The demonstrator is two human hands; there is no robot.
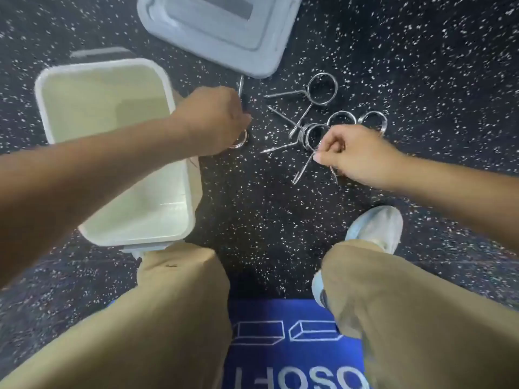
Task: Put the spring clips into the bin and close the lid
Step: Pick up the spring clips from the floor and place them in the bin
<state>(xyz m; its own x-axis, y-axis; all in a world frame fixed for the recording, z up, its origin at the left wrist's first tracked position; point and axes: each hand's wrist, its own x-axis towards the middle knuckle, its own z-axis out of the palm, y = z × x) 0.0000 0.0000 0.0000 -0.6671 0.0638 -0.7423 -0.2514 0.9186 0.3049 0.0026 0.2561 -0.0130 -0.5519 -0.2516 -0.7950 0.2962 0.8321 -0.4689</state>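
Spring clips [323,119] of bright metal wire lie in a loose cluster on the dark speckled floor [280,220], to the right of an open white bin [179,220] and just in front of its grey lid [224,49], which lies flat on the floor beyond the bin, well off its opening. The farthest clip [321,88] lies alone with its ring toward the lid and its two wire handles pointing left and down. Nearer the person, a coiled clip [307,136] lies tangled with other handles, and two more rings [358,119] show side by side just above the right hand.

The left hand [213,119] reaches across the near right corner of the bin, fingers curled around a clip [240,141]; a ring shows below the hand and a straight wire handle sticks up above it. The right hand [356,155] is closed in a pinch on another clip [306,164], thumb and fingertips gripping the wire, with one handle slanting down and left from the grip and a bit of ring showing under the palm.

The bin looks empty inside, its pale bottom bare. It stands on the floor to the left of the person's knees. Both legs are in tan trousers [168,318], with a pale shoe [376,228] on the floor under the right forearm. A blue mat [283,355] with white printed shapes and letters lies between the legs
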